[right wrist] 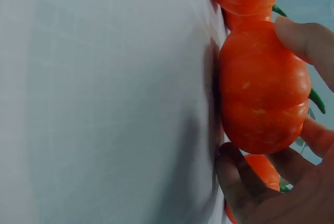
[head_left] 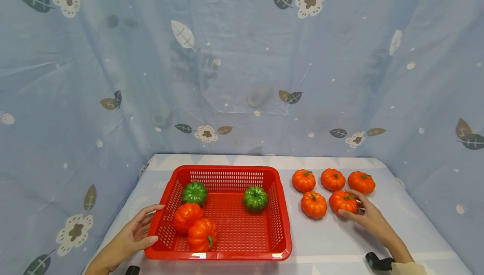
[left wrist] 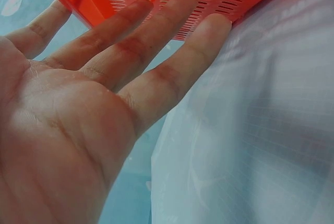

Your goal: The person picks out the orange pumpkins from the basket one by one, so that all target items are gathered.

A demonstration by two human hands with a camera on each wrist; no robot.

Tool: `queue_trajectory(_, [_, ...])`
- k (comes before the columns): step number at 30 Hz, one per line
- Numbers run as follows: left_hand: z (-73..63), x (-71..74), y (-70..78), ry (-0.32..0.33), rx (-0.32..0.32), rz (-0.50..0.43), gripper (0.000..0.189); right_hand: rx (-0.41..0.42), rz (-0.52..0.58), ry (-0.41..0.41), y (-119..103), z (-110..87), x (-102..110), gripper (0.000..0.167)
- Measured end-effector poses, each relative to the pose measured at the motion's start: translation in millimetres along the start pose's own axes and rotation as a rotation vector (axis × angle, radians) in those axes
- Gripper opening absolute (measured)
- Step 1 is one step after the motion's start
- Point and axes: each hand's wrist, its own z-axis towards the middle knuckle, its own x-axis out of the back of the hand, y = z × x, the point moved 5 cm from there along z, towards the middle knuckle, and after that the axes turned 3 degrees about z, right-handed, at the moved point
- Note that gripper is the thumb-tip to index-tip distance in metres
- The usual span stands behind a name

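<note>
My left hand is at the left side of a red plastic basket; its fairly straight fingers touch the perforated wall. My right hand holds an orange toy pumpkin with a green stem, thumb on one side and curled fingers on the other. The pumpkin is at the table surface, in the front row of a group to the right of the basket. Inside the basket lie two orange pumpkins at the left, a green pumpkin behind them and another green pumpkin at the right.
Another orange pumpkin sits left of the held one. Behind stand three more: a left pumpkin, a middle pumpkin and a right pumpkin. A patterned blue curtain encloses the pale table.
</note>
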Motion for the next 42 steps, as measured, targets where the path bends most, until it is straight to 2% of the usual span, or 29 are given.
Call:
queue_trajectory(5, [0.4, 0.1, 0.4, -0.010, -0.023, -0.001, 0.073, -0.021, 0.007, -0.024, 2.9, 0.4, -1.2, 0.088])
queue_trajectory(10, [-0.2, -0.3, 1.9, -0.010, -0.020, -0.005, 0.074, -0.030, 0.017, -0.062, 1.4, 1.3, -0.7, 0.092])
queue_trajectory(15, [1.1, -0.5, 2.6, -0.013, -0.033, -0.005, 0.073, 0.076, 0.014, -0.025, -10.1, -0.1, 9.2, 0.083])
queue_trajectory(20, [1.1, -0.5, 1.2, -0.015, -0.029, -0.015, 0.073, 0.166, 0.016, 0.028, -31.6, -1.2, 22.0, 0.074])
queue_trajectory(25, [1.0, -0.8, 0.8, -0.027, -0.036, -0.029, 0.073, 0.184, -0.007, 0.079, -56.8, -1.5, 32.7, 0.066])
queue_trajectory(28, [0.8, -0.6, 0.7, -0.025, -0.037, -0.026, 0.073, 0.218, -0.012, 0.080, -72.2, -2.2, 33.9, 0.062])
queue_trajectory(36, [0.0, -0.2, 0.9, -0.002, -0.018, -0.003, 0.074, 0.327, -0.020, 0.049, -114.4, 2.7, 18.0, 0.051])
queue_trajectory(42, [-0.4, -1.4, 1.2, 0.009, -0.012, -0.003, 0.074, 0.403, -0.031, 0.003, -142.2, 11.0, -1.2, 0.048])
